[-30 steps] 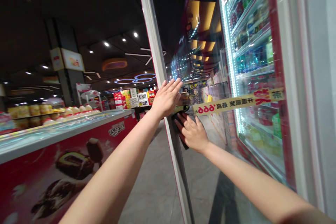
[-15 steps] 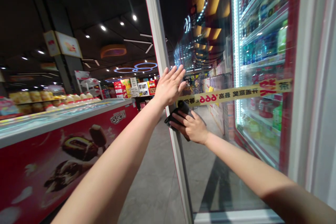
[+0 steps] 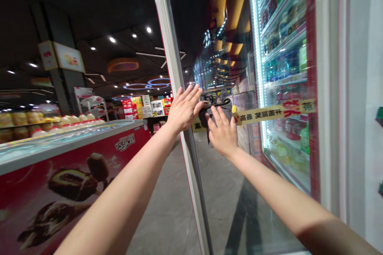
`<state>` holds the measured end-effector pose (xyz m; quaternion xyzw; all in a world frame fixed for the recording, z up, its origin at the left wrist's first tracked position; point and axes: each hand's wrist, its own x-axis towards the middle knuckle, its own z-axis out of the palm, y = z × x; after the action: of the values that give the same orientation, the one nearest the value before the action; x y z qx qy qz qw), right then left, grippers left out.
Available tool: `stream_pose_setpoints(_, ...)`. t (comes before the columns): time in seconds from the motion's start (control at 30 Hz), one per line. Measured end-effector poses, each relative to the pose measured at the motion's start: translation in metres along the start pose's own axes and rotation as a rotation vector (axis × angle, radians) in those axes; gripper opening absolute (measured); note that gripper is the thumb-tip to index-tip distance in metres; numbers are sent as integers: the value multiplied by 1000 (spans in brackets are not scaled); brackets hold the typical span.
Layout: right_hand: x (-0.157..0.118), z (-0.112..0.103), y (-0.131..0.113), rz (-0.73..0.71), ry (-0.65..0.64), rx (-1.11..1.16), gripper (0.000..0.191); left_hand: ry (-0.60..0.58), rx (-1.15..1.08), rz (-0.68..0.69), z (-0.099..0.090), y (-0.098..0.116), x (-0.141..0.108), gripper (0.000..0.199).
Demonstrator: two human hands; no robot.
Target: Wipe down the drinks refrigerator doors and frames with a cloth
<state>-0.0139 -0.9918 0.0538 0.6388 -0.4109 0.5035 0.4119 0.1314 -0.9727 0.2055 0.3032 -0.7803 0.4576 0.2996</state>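
**Two open hands at a glass door (image 3: 215, 191)**

Both hands are released — the left hand (image 3: 183, 110) lies flat on the white door frame (image 3: 171, 55), and the right hand (image 3: 222, 133) spreads its fingers, grasping nothing. A dark cloth (image 3: 204, 117) sits against the glass, at the right hand's eleven o'clock — a red ice-cream freezer (image 3: 74, 159) stands at nine o'clock.

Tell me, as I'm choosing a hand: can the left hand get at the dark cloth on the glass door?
Probably yes. The left hand is raised with its fingertips just beside the dark cloth, and nothing seems to lie between them; the right hand is on the cloth's far side.
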Motion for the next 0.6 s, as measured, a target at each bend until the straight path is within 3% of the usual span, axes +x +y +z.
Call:
stream_pose_setpoints(0.1, -15, 7, -4, -342, -61, 49, 57, 42, 15, -3, 0, 3, -2, 53)
stream_pose_setpoints(0.17, -30, 6, 13, -494, -84, 68, 52, 68, 38, -21, 2, 8, -3, 53)
stream_pose_setpoints(0.23, -38, -3, 46, -387, -45, 27, 52, 89, 62, -49, 5, 14, -3, 53)
stream_pose_setpoints(0.33, -36, -22, 101, 49, 75, -111, 59, 118, 99, -86, 12, 25, -3, 53)
stream_pose_setpoints(0.43, -34, -28, 119, 306, 192, -173, 67, 112, 130, -66, 18, 33, -1, 54)
stream_pose_setpoints(0.5, -37, -25, 104, 250, 166, -168, 67, 80, 136, -18, 21, 37, 0, 56)
stream_pose_setpoints(0.6, -40, -19, 72, -131, 18, -96, 64, 41, 137, 50, 23, 39, 2, 59)
